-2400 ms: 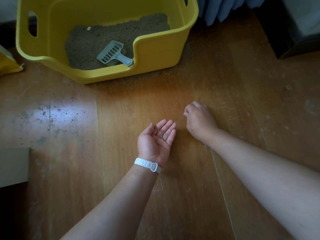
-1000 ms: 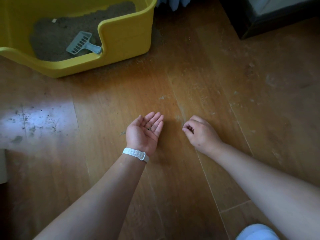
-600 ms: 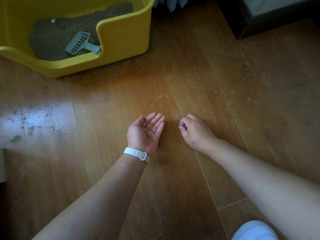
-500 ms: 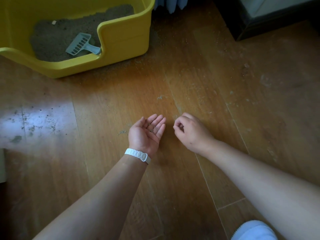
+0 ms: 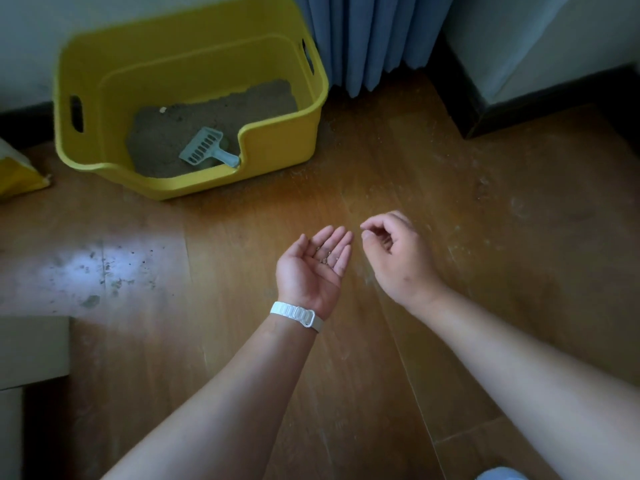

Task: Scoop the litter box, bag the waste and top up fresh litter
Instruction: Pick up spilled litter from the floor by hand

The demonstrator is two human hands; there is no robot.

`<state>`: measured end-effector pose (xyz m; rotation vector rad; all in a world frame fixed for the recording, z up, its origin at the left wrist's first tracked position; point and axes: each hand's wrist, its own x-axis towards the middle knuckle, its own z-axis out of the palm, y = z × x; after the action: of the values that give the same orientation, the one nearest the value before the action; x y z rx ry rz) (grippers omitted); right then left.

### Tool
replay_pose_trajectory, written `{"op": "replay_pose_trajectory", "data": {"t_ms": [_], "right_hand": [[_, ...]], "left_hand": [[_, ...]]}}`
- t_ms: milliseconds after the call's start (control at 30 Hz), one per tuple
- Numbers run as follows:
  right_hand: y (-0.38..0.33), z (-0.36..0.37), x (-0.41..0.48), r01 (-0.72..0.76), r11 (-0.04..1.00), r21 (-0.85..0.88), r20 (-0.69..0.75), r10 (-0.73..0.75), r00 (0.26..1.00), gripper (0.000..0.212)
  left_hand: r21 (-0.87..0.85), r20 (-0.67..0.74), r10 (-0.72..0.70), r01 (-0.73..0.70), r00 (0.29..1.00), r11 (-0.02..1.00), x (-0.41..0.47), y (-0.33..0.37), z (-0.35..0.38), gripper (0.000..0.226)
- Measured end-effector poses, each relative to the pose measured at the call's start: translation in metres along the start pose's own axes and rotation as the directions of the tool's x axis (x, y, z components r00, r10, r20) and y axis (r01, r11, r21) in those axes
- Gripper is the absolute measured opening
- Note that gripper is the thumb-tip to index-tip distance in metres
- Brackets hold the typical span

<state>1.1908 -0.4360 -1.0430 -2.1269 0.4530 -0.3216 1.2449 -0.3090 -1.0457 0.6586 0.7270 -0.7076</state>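
Note:
A yellow litter box (image 5: 277, 140) stands on the wooden floor at the upper left, partly filled with grey-brown litter (image 5: 166, 133). A pale blue slotted scoop (image 5: 207, 148) lies in the litter by the low front notch. My left hand (image 5: 313, 268) is cupped palm up above the floor, with a few litter grains (image 5: 327, 254) resting on its fingers. My right hand (image 5: 398, 251) hovers just to its right, raised off the floor, thumb and forefinger curled together; whether it pinches a grain I cannot tell.
Scattered litter grains and dust (image 5: 104, 271) speckle the floor, mostly left of the hands. A yellow bag (image 5: 17, 174) shows at the left edge. Blue curtains (image 5: 367, 39) hang behind the box, a dark baseboard (image 5: 519, 109) runs at the right, and a pale box (image 5: 31, 351) sits lower left.
My right hand has lifted off the floor and come closer to my cupped left hand. The view has tilted up, showing the whole litter box and the curtains.

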Motion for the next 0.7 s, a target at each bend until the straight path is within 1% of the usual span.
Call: {"op": "replay_pose_trajectory", "data": {"t_ms": [67, 100, 167, 200, 233, 267, 333, 400, 433, 467, 500, 700], "right_hand": [[-0.014, -0.013, 0.012, -0.153, 0.983, 0.104, -0.023, 0.156, 0.987, 0.011], [-0.022, -0.019, 0.016, -0.24, 0.952, 0.188, -0.01, 0.246, 0.969, 0.013], [-0.037, -0.025, 0.022, -0.358, 0.862, 0.36, 0.01, 0.38, 0.925, 0.02], [-0.046, -0.028, 0.025, -0.384, 0.815, 0.433, 0.007, 0.423, 0.906, 0.023], [-0.057, -0.03, 0.028, -0.397, 0.758, 0.517, 0.012, 0.458, 0.889, 0.026], [-0.07, -0.031, 0.032, -0.407, 0.679, 0.611, 0.032, 0.492, 0.87, 0.028], [-0.094, -0.036, 0.04, -0.405, 0.488, 0.773, 0.115, 0.52, 0.846, 0.029], [-0.118, -0.045, 0.049, -0.393, 0.316, 0.864, 0.192, 0.515, 0.835, 0.029], [-0.129, -0.05, 0.052, -0.387, 0.247, 0.888, 0.218, 0.515, 0.829, 0.029], [-0.138, -0.056, 0.055, -0.375, 0.199, 0.905, 0.23, 0.514, 0.827, 0.027], [-0.146, -0.061, 0.058, -0.36, 0.173, 0.917, 0.227, 0.517, 0.825, 0.026], [-0.191, -0.104, 0.068, -0.288, 0.063, 0.956, 0.206, 0.559, 0.803, 0.024]], "left_hand": [[-0.002, 0.018, 0.014, -0.014, 1.0, 1.0, -0.013, 0.007, 0.019, 0.042], [-0.007, 0.029, 0.022, -0.022, 0.999, 1.0, -0.02, 0.01, 0.03, 0.043], [-0.018, 0.041, 0.041, -0.04, 0.998, 0.999, -0.03, 0.017, 0.047, 0.046], [-0.02, 0.051, 0.048, -0.047, 0.998, 0.999, -0.036, 0.021, 0.058, 0.047], [-0.023, 0.061, 0.055, -0.054, 0.997, 0.998, -0.043, 0.025, 0.07, 0.048], [-0.032, 0.072, 0.062, -0.06, 0.995, 0.998, -0.049, 0.029, 0.082, 0.049], [-0.058, 0.091, 0.076, -0.071, 0.993, 0.996, -0.061, 0.034, 0.107, 0.05], [-0.073, 0.102, 0.084, -0.077, 0.991, 0.994, -0.072, 0.037, 0.13, 0.051], [-0.081, 0.108, 0.09, -0.081, 0.99, 0.993, -0.077, 0.038, 0.14, 0.051], [-0.087, 0.117, 0.096, -0.087, 0.988, 0.992, -0.081, 0.039, 0.148, 0.051], [-0.089, 0.125, 0.104, -0.094, 0.987, 0.992, -0.086, 0.04, 0.157, 0.051], [-0.074, 0.153, 0.13, -0.12, 0.98, 0.99, -0.122, 0.042, 0.201, 0.05]]}}
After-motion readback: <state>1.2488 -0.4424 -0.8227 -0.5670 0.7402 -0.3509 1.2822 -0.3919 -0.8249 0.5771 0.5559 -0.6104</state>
